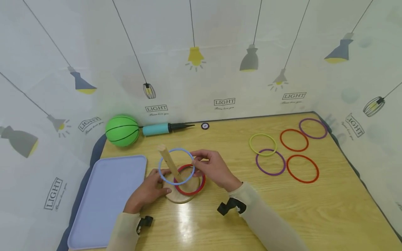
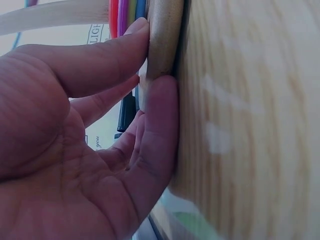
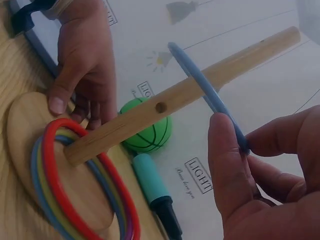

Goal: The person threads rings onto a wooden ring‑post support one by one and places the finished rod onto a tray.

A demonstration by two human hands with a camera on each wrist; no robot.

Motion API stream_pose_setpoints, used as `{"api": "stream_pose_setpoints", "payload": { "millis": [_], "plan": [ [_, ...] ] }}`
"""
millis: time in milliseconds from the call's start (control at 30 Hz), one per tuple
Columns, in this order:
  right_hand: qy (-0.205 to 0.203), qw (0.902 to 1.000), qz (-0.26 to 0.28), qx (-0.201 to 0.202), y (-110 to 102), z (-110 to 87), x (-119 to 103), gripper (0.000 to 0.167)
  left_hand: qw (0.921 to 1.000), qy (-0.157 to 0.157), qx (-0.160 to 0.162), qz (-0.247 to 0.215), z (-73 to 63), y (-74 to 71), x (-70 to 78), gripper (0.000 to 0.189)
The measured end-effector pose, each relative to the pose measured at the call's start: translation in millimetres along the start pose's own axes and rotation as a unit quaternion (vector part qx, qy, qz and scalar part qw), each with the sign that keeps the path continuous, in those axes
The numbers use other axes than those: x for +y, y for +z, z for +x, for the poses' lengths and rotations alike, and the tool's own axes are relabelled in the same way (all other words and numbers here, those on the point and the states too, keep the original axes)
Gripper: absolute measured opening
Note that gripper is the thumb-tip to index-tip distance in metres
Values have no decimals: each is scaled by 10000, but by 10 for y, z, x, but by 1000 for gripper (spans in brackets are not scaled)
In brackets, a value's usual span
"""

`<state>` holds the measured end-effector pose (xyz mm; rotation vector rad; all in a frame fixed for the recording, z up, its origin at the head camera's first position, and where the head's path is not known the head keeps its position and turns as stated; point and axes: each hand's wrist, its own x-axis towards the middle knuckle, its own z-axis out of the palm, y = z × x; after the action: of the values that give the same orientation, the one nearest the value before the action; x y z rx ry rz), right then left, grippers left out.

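Observation:
A wooden ring-toss stand has an upright post [image 1: 170, 161] on a round base [image 1: 177, 199]. My left hand [image 1: 150, 191] grips the edge of this base, thumb on top and fingers at its side in the left wrist view. Thumb and fingertips of my right hand [image 1: 213, 167] pinch a light blue ring [image 3: 216, 103]. That ring encircles the post partway up, tilted. Lower down, a red ring [image 3: 49, 165] lies uppermost in a stack with purple, yellow and blue rings around the foot of the post.
Several loose rings lie at the right: yellow [image 1: 250, 142], purple [image 1: 257, 164] and red ones [image 1: 318, 172]. A lilac tray [image 1: 116, 195] is on the left. Behind it stand a green ball [image 1: 122, 130] and a teal hand pump [image 1: 156, 129]. A small black disc [image 1: 205, 126] sits near the wall.

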<state>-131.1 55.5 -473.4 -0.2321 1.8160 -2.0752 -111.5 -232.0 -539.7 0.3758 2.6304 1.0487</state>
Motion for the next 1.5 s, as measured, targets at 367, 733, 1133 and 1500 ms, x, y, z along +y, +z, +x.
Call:
{"api": "stream_pose_setpoints", "payload": {
  "millis": [367, 733, 1133, 1500],
  "plan": [
    [222, 9980, -583, 76, -177, 11, 435, 33, 9993, -137, -81, -325, 0, 6, 29, 68],
    [104, 9899, -1382, 296, -303, 24, 661, 26, 9991, -222, -98, -353, -14, 7, 24, 66],
    [76, 9848, -1698, 366, -403, 47, 756, 21, 9982, -414, -96, -412, -13, 20, 11, 67],
    [-542, 9658, -2505, 392, -740, -51, 654, 20, 9983, -400, -65, -425, -1, 28, -3, 66]
  ]
}}
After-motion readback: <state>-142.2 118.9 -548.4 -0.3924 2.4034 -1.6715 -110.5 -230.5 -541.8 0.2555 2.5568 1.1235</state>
